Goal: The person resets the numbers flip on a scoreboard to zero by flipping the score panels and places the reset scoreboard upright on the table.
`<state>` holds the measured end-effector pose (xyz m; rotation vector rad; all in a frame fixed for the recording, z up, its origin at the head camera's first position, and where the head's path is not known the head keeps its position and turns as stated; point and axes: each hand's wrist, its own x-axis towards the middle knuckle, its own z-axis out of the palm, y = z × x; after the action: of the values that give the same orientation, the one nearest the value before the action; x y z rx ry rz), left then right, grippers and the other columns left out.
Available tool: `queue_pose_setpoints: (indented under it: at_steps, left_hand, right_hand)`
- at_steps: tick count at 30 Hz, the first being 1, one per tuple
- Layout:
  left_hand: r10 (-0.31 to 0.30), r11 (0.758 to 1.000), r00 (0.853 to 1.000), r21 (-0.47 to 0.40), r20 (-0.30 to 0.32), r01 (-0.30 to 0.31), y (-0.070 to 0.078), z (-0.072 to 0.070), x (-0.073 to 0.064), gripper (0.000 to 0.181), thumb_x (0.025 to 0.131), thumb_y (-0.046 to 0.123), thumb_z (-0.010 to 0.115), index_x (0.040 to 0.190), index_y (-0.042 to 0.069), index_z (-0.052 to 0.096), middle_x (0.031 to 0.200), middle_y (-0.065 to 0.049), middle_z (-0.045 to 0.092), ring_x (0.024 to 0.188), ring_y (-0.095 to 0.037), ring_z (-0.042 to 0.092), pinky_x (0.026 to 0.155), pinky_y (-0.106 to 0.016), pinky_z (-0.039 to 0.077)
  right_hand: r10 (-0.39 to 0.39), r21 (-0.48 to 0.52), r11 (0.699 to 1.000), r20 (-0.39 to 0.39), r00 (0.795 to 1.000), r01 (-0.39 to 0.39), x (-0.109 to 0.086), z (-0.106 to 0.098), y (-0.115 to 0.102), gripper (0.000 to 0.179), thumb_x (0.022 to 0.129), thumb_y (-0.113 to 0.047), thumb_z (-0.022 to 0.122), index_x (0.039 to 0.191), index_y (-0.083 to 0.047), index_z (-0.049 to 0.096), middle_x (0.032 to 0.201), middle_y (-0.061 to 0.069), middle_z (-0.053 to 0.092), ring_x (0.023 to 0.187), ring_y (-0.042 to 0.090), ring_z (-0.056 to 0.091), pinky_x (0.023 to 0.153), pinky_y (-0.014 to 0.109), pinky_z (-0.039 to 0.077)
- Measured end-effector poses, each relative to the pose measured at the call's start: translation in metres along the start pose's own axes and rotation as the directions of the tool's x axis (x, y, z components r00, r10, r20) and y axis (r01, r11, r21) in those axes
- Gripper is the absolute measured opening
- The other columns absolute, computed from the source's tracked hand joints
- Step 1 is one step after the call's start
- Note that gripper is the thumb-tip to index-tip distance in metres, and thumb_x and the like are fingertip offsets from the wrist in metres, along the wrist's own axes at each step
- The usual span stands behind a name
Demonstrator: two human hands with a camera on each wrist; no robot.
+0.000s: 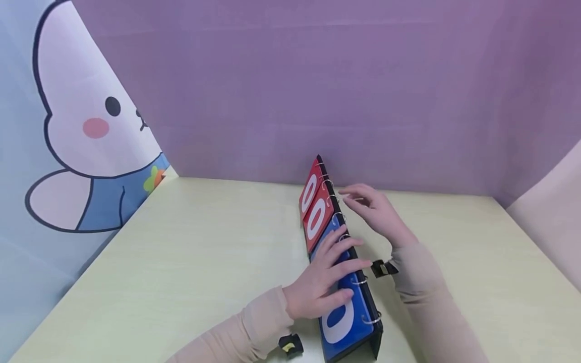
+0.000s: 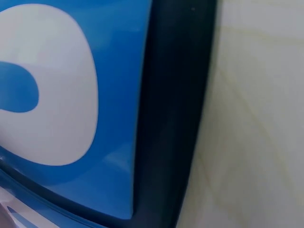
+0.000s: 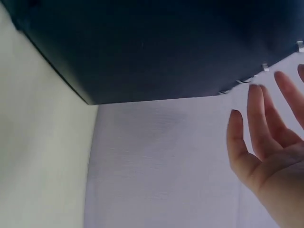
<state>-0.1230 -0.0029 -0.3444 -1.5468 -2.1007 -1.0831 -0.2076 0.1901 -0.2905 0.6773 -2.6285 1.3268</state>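
A flip scoreboard (image 1: 371, 302) with a black folding stand stands tent-like on the table, its ring-bound top edge running away from me. Red cards (image 1: 316, 221) showing white zeros hang at its far end. Nearer are blue cards (image 1: 360, 322), one with a white zero. My left hand (image 1: 315, 287) lies spread over the blue cards, fingers reaching across the top edge and partly covering them. Beside the rings at the red half, my right hand (image 1: 376, 214) hovers with loosely bent fingers, holding nothing. In the right wrist view, the fingertips come close to the rings (image 3: 244, 81); contact is unclear.
The scoreboard rests on a pale wood-grain table (image 1: 204, 262). A purple backdrop (image 1: 317, 91) rises behind the far edge, and a cartoon-printed cloth (image 1: 68, 126) hangs at the left. Black straps (image 1: 290, 346) are at both wrists.
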Motion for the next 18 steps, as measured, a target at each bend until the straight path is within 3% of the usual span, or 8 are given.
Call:
queue_pose_setpoints:
  at_steps: [5, 10, 15, 18]
  left_hand:
    - [-0.017, 0.999, 1.0, -0.043, -0.001, 0.017, -0.001, -0.005, -0.003, 0.055, 0.1, 0.05, 0.017, 0.139, 0.016, 0.036, 0.152, -0.01, 0.024, 0.146, -0.03, 0.006, 0.116, -0.053, 0.014]
    - [-0.021, 0.999, 0.998, -0.043, -0.053, 0.019, -0.008, -0.02, -0.003, 0.047, 0.102, 0.039, 0.029, 0.14, 0.012, 0.034, 0.153, -0.014, 0.022, 0.145, -0.03, 0.013, 0.115, -0.053, 0.02]
    - [-0.152, 0.988, 0.985, 0.003, -0.076, 0.153, -0.028, -0.043, 0.013, 0.043, 0.097, 0.019, 0.045, 0.139, 0.009, 0.041, 0.153, -0.011, 0.027, 0.145, -0.031, 0.014, 0.115, -0.056, 0.018]
    - [-0.236, 0.968, 0.971, 0.08, -0.024, 0.237, -0.046, -0.057, 0.029, 0.043, 0.097, 0.017, 0.044, 0.139, 0.009, 0.044, 0.154, -0.009, 0.028, 0.146, -0.029, 0.012, 0.117, -0.053, 0.012]
  right_hand:
    - [0.001, -0.001, 1.0, 0.083, 0.997, -0.001, -0.018, -0.001, -0.006, 0.026, 0.097, -0.019, 0.053, 0.116, -0.005, 0.064, 0.118, 0.012, 0.064, 0.112, 0.03, 0.059, 0.096, 0.052, 0.046]
    - [0.011, -0.041, 0.999, 0.166, 0.986, -0.004, -0.023, -0.005, -0.016, 0.028, 0.096, -0.018, 0.054, 0.12, -0.005, 0.062, 0.119, 0.013, 0.064, 0.112, 0.03, 0.06, 0.096, 0.052, 0.047]
    - [0.026, -0.102, 0.995, 0.227, 0.973, -0.003, -0.029, -0.012, -0.026, 0.033, 0.097, -0.018, 0.053, 0.125, -0.002, 0.058, 0.12, 0.015, 0.063, 0.109, 0.029, 0.061, 0.095, 0.05, 0.048]
    - [0.055, -0.133, 0.991, 0.268, 0.962, -0.02, -0.034, -0.016, -0.033, 0.038, 0.098, -0.022, 0.052, 0.129, -0.002, 0.055, 0.121, 0.014, 0.063, 0.111, 0.029, 0.06, 0.094, 0.049, 0.049]
